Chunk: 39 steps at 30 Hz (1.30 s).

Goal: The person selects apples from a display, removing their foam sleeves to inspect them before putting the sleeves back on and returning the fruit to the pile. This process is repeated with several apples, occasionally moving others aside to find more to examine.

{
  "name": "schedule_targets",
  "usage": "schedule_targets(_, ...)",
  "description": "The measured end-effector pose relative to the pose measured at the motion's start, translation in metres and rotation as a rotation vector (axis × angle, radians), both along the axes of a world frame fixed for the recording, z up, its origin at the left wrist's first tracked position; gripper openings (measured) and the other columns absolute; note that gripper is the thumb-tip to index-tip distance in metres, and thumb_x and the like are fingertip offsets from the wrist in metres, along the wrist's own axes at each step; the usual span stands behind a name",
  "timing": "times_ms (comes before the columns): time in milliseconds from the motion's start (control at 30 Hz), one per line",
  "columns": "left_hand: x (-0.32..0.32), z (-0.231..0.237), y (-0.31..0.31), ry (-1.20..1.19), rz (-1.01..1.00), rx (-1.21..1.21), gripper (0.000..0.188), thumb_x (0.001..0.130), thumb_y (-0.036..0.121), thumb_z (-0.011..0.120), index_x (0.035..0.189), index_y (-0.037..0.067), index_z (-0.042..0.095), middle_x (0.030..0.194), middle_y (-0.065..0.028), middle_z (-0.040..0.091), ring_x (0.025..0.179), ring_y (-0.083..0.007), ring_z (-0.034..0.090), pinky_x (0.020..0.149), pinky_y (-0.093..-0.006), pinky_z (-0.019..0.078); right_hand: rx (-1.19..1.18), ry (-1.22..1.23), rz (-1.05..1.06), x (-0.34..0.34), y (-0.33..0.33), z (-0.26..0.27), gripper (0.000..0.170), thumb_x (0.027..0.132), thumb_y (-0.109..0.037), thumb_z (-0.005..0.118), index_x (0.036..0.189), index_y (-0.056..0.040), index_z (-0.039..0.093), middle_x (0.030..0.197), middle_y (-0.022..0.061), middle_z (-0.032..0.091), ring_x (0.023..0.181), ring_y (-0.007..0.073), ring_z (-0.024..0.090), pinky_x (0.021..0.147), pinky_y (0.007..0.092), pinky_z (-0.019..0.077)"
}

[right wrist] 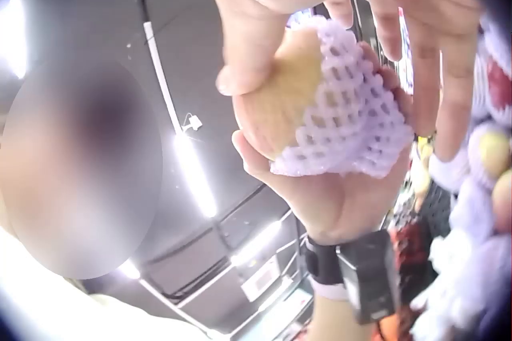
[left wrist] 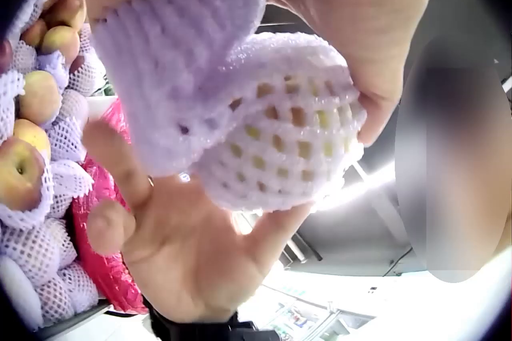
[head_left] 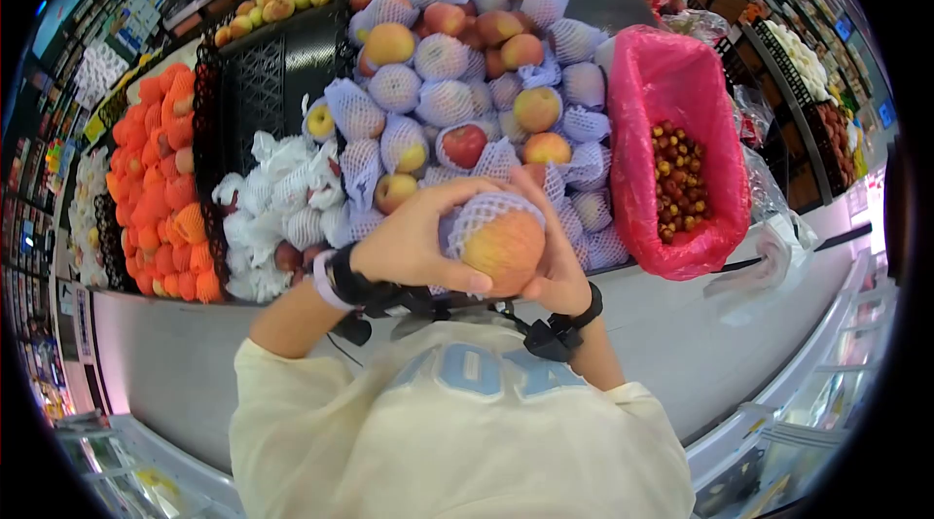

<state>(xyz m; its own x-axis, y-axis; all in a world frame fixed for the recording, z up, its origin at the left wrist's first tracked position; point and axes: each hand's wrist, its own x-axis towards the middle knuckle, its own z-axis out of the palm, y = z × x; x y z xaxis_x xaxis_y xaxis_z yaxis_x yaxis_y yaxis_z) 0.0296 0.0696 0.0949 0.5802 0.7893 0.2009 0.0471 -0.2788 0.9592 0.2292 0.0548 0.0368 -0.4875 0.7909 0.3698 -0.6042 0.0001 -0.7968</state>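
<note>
A yellow-red apple (head_left: pixel 508 254) is held up in front of the chest, a lilac foam net (right wrist: pixel 352 109) covering part of it. My left hand (head_left: pixel 409 237) grips it from the side, its thumb along the near face and fingers behind. With its thumb against the bare skin of the fruit, my right hand (head_left: pixel 556 261) stands on the other side; its other fingers (right wrist: pixel 428 77) stretch loosely past the net. One end of the net (left wrist: pixel 184 61) sticks out beyond the fruit in the left wrist view.
Behind the hands lies a heap of netted apples (head_left: pixel 443 96). White-wrapped fruit (head_left: pixel 282 193) and orange-netted fruit (head_left: pixel 161 188) fill the left side. A crate lined with pink plastic (head_left: pixel 637 81) holds small reddish fruit (head_left: pixel 679 178) on the right.
</note>
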Motion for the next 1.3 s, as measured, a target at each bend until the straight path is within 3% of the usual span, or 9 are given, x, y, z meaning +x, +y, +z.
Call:
schedule_targets(167, -0.008, -0.013, -0.045, 0.214, 0.458, 0.387, 0.066, 0.057, 0.038, 0.087, 0.109, 0.005, 0.062, 0.108, -0.0102, 0.050, 0.109, -0.0275, 0.045, 0.095, -0.0368, 0.0365, -0.067, -0.031, 0.133, -0.014, 0.000, -0.019, 0.104, 0.065, -0.028, 0.086, 0.144, -0.0030, 0.023, 0.145, 0.0200, 0.033, 0.131, 0.0262, 0.039, 0.108, 0.0392, 0.0332)
schedule_targets(233, -0.005, -0.022, -0.063, 0.299, 0.898, 0.390, 0.063, 0.059, 0.041, 0.085, 0.108, 0.008, 0.063, 0.105, -0.0090, 0.050, 0.102, -0.0283, 0.043, 0.090, -0.0376, 0.0367, -0.052, -0.003, -0.026, -0.024, 0.001, -0.018, 0.103, 0.063, -0.025, 0.087, 0.143, -0.0035, 0.026, 0.143, 0.0222, 0.035, 0.129, 0.0280, 0.041, 0.106, 0.0398, 0.0356)
schedule_targets(500, 0.000, -0.029, -0.082, 0.395, 1.048, 0.472, 0.016, 0.079, 0.010, 0.069, 0.093, 0.002, 0.065, 0.094, -0.0101, 0.054, 0.089, -0.0252, 0.051, 0.075, -0.0330, 0.0422, -0.034, -0.020, 0.107, -0.031, 0.002, -0.021, 0.098, 0.070, -0.019, 0.083, 0.145, -0.0044, 0.022, 0.147, 0.0215, 0.028, 0.133, 0.0291, 0.037, 0.108, 0.0405, 0.0326)
schedule_targets(633, 0.011, -0.036, -0.076, 0.135, 1.055, 0.327, 0.013, 0.078, -0.003, 0.064, 0.090, 0.002, 0.060, 0.087, -0.0120, 0.054, 0.080, -0.0293, 0.053, 0.071, -0.0367, 0.0431, 0.041, -0.172, 0.103, -0.033, -0.001, -0.021, 0.097, 0.073, -0.016, 0.080, 0.147, -0.0037, 0.018, 0.147, 0.0180, 0.027, 0.133, 0.0273, 0.035, 0.109, 0.0397, 0.0306)
schedule_targets(833, 0.015, -0.042, -0.070, 0.188, 0.977, 0.686, 0.006, 0.083, -0.005, 0.054, 0.087, -0.001, 0.051, 0.081, -0.0141, 0.052, 0.072, -0.0272, 0.054, 0.065, -0.0325, 0.0449, 0.053, -0.197, -0.135, -0.034, 0.004, -0.021, 0.092, 0.070, -0.020, 0.083, 0.141, 0.0008, 0.028, 0.134, 0.0152, 0.037, 0.126, 0.0269, 0.040, 0.107, 0.0394, 0.0316)
schedule_targets(1033, 0.014, -0.055, -0.072, 0.042, 1.036, 0.514, 0.007, 0.083, -0.005, 0.055, 0.088, 0.000, 0.053, 0.083, -0.0155, 0.052, 0.076, -0.0311, 0.055, 0.070, -0.0377, 0.0456, 0.724, -0.512, -0.589, -0.032, 0.015, -0.014, 0.087, 0.063, -0.023, 0.086, 0.133, -0.0001, 0.040, 0.131, 0.0157, 0.041, 0.119, 0.0289, 0.045, 0.101, 0.0399, 0.0367)
schedule_targets(1100, 0.013, -0.051, -0.070, -0.029, 1.042, 0.508, 0.004, 0.085, -0.003, 0.055, 0.087, 0.000, 0.053, 0.083, -0.0148, 0.052, 0.076, -0.0297, 0.055, 0.070, -0.0367, 0.0459, 0.669, -0.547, -0.563, -0.037, 0.010, -0.010, 0.081, 0.060, -0.020, 0.086, 0.128, 0.0002, 0.046, 0.127, 0.0170, 0.043, 0.116, 0.0308, 0.046, 0.101, 0.0406, 0.0363)
schedule_targets(1167, 0.009, -0.042, -0.064, 0.022, 0.966, 0.587, 0.009, 0.080, -0.005, 0.058, 0.087, 0.000, 0.054, 0.084, -0.0139, 0.053, 0.076, -0.0293, 0.055, 0.069, -0.0367, 0.0456, 0.702, -0.632, -0.594, -0.043, 0.009, -0.005, 0.075, 0.057, -0.008, 0.078, 0.125, -0.0013, 0.050, 0.120, 0.0213, 0.047, 0.110, 0.0370, 0.049, 0.097, 0.0419, 0.0396)
schedule_targets(1300, -0.005, -0.044, -0.058, 0.179, 0.727, 0.878, 0.028, 0.061, -0.006, 0.065, 0.087, 0.001, 0.058, 0.085, -0.0109, 0.054, 0.075, -0.0289, 0.054, 0.067, -0.0364, 0.0446, 0.613, -0.596, -0.644, -0.043, 0.017, -0.001, 0.073, 0.054, -0.004, 0.073, 0.124, -0.0014, 0.052, 0.118, 0.0201, 0.050, 0.110, 0.0358, 0.051, 0.096, 0.0412, 0.0413)
